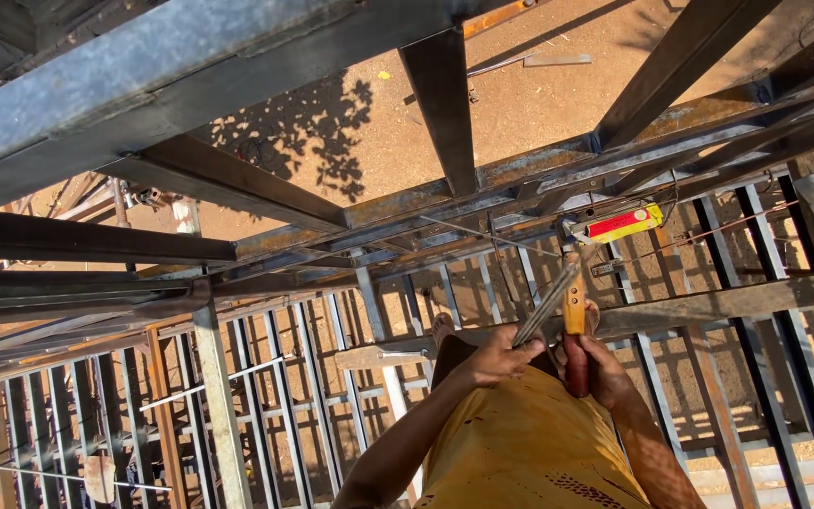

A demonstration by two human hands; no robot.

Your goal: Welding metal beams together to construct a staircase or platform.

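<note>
Head view: left hand [499, 356] closed around a bundle of thin metal rods [546, 303]; right hand [598, 369] gripping a dark-handled tool [574, 330]. Both are raised before a yellow shirt [529, 443], beneath a steel frame [445, 104].

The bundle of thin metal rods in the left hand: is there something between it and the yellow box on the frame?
Nothing visible blocks it. The bundle of thin metal rods rises from the left hand toward the yellow box; the electrode holder in the right hand stands beside it.
</note>
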